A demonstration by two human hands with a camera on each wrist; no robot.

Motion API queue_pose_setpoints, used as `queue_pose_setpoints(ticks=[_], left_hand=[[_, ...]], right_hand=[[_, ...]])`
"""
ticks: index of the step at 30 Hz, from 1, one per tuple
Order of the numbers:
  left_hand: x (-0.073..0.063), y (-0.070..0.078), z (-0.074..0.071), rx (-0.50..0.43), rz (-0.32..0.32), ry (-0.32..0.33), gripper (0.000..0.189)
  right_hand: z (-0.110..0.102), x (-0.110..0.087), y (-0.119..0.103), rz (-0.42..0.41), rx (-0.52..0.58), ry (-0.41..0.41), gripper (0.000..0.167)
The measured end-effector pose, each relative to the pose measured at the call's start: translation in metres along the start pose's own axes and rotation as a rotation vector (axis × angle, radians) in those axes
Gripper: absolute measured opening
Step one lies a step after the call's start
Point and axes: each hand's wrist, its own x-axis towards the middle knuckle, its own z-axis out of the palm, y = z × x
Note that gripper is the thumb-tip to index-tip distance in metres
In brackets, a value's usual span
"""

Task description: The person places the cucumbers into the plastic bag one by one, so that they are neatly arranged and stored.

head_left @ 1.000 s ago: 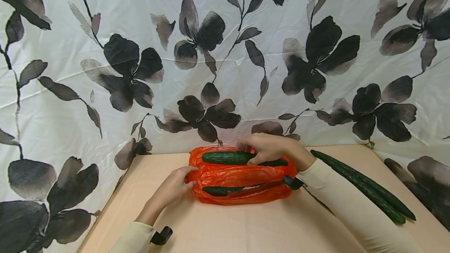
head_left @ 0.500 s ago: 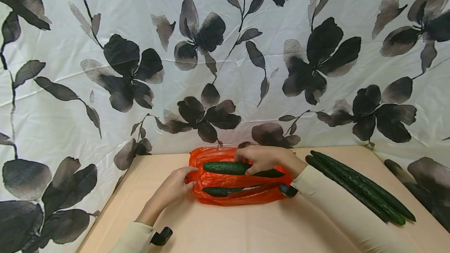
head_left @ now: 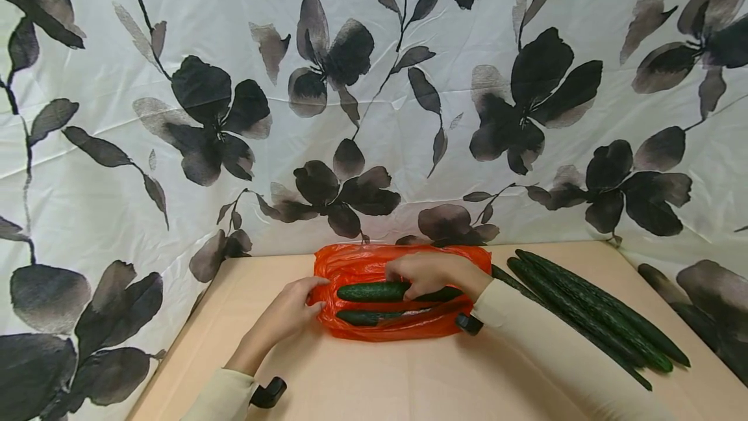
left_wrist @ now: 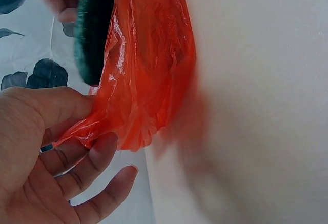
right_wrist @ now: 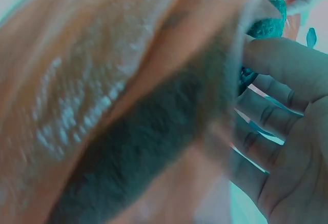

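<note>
An orange-red plastic bag lies in the middle of the table. At its left end, my left hand pinches the bag's edge between thumb and fingers, as the left wrist view also shows. My right hand grips a dark green cucumber from above, over the bag; the hand covers its middle. A second cucumber shows in the bag, just nearer to me, partly covered by the plastic. In the right wrist view the bag fills the foreground, with a dark cucumber inside it.
Several long cucumbers lie side by side at the table's right, partly behind my right sleeve. A floral cloth hangs behind the table. Each wrist wears a small black device.
My right hand has drawn the gripped cucumber toward me, close beside the second one. With the arm lower, more cucumbers at the right show. My left hand has stayed in place.
</note>
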Motion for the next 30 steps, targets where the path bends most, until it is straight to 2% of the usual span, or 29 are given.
queue_pose_setpoints(ticks=[10,18,23,30], left_hand=[[-0.002,-0.001,-0.003,0.01,0.011,-0.005,0.04],[-0.005,-0.002,-0.006,0.014,0.024,-0.01,0.04],[-0.007,-0.003,-0.007,0.009,0.008,-0.007,0.04],[-0.008,-0.004,-0.007,0.004,-0.008,-0.001,0.04]], right_hand=[[0.01,0.008,-0.007,0.081,-0.044,-0.015,0.039],[0.025,0.013,-0.008,0.101,-0.076,-0.023,0.037],[0.022,0.009,-0.011,0.114,-0.065,-0.028,0.037],[0.016,-0.002,-0.008,0.169,-0.069,-0.081,0.035]])
